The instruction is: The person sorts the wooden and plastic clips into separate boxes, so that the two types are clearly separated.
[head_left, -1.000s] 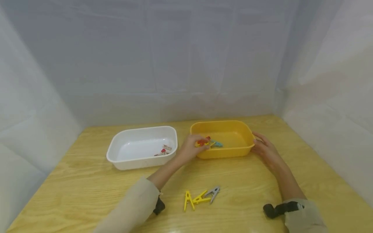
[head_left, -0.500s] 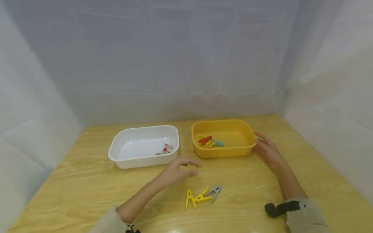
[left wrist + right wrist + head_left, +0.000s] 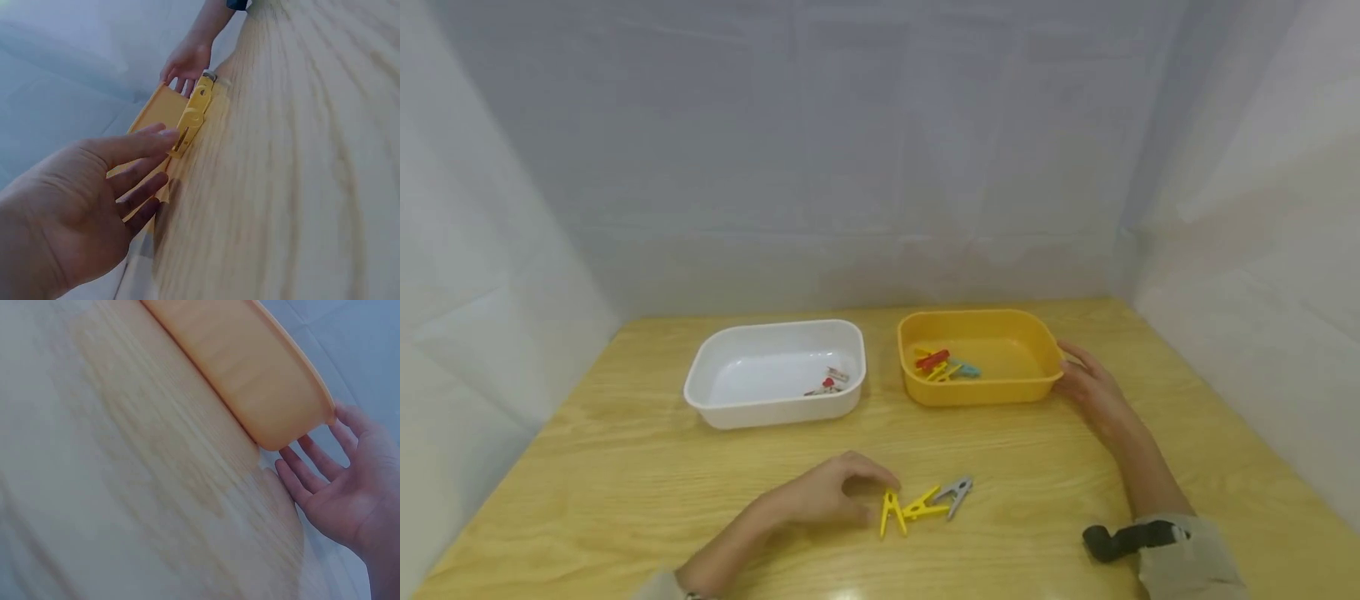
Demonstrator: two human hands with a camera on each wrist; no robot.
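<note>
Left hand (image 3: 820, 500) sits low on the wooden table (image 3: 625, 467), fingers loosely arched and holding nothing, tips just beside the nearest yellow clothespin (image 3: 891, 512). At that pin's 3 o'clock lie a second yellow pin (image 3: 922, 507) and a grey pin (image 3: 957, 493), touching in a row. Right hand (image 3: 1093, 387), fingers straight, rests against the yellow tub (image 3: 1037, 385) at its 3 o'clock side. The white tub (image 3: 775, 408) stands at 11 o'clock from the left hand, with bare wood between. Fabric walls close three sides.
</note>
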